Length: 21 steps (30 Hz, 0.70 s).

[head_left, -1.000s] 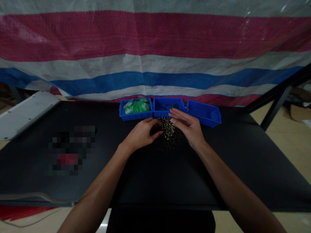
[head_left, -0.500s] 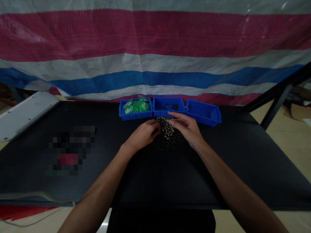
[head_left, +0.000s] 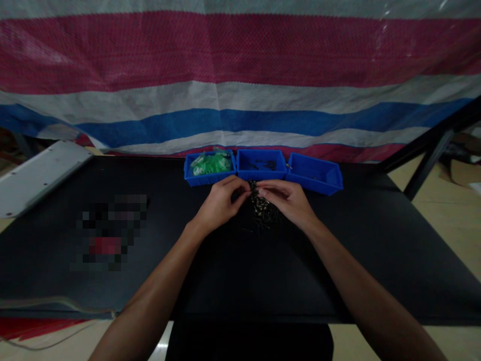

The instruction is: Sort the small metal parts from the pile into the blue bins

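Observation:
A heap of small metal screw-like pieces (head_left: 266, 211) lies on the black tabletop (head_left: 263, 281), some brassy and some dark. My left hand (head_left: 222, 199) is at the heap's left side, thumb and fingers drawn together in a pinch; what lies between the tips is too small to make out. From the right, my right hand (head_left: 289, 198) reaches over the heap, its thumb and fingers also closed together near the left fingertips. Just behind the hands stands the middle blue bin (head_left: 261, 175), with several dark small pieces on its floor.
The left blue bin (head_left: 210, 179) holds green-and-clear plastic bags (head_left: 212, 164). An angled right blue bin (head_left: 315, 185) has a tiny piece inside. A white panel (head_left: 41, 175) lies at the far left, and a striped sheet (head_left: 240, 55) hangs behind the table.
My left hand has lifted slightly and its fingers have come into a pinch. My right hand's fingers have closed in, bringing both sets of fingertips nearer each other. More pieces show in the middle bin.

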Motion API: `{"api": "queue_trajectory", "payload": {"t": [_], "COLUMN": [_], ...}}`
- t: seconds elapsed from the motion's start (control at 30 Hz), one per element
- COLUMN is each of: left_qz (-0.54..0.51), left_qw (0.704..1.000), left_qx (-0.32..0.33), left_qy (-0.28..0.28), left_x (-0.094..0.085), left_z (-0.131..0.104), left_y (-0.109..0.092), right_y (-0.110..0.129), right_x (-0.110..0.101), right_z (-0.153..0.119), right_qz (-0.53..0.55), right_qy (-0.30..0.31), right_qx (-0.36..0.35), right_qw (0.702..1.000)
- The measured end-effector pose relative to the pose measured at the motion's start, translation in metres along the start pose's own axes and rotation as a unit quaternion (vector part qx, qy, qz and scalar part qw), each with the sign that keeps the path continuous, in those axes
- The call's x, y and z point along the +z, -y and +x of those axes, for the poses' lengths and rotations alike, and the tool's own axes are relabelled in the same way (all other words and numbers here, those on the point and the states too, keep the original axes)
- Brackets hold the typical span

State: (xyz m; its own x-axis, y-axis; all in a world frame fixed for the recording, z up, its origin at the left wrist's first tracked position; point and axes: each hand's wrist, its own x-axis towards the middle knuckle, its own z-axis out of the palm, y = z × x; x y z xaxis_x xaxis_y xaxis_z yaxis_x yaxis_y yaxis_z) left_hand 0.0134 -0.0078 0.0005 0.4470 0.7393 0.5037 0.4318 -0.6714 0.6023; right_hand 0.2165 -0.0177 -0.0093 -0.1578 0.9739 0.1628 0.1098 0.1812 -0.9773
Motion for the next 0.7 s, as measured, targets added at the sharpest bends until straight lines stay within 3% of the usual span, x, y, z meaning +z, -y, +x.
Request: {"api": "queue_trajectory", "payload": {"t": [0.23, 0.43, 0.57, 0.7], "left_qz": [-0.003, 0.013, 0.059, 0.102], "left_qw": [1.0, 0.999, 0.992, 0.983], "left_qx": [0.006, -0.004, -0.029, -0.035], "left_qy": [-0.01, 0.045, 0.109, 0.149], "left_x": [0.001, 0.0, 0.001, 0.006], "left_z": [-0.001, -0.003, -0.006, -0.008], "left_y": [-0.002, 0.002, 0.007, 0.009], "right_y": [0.004, 0.005, 0.005, 0.008], "right_x": [0.001, -0.001, -0.001, 0.0], "right_z": [-0.002, -0.001, 0.0, 0.0], "right_qz": [0.085, 0.055, 0.052, 0.082], "right_qy": [0.039, 0.007, -0.024, -0.017], "right_qx": [0.054, 0.058, 0.021, -0.037], "right_qw": [0.994, 0.997, 0.998, 0.996]}}
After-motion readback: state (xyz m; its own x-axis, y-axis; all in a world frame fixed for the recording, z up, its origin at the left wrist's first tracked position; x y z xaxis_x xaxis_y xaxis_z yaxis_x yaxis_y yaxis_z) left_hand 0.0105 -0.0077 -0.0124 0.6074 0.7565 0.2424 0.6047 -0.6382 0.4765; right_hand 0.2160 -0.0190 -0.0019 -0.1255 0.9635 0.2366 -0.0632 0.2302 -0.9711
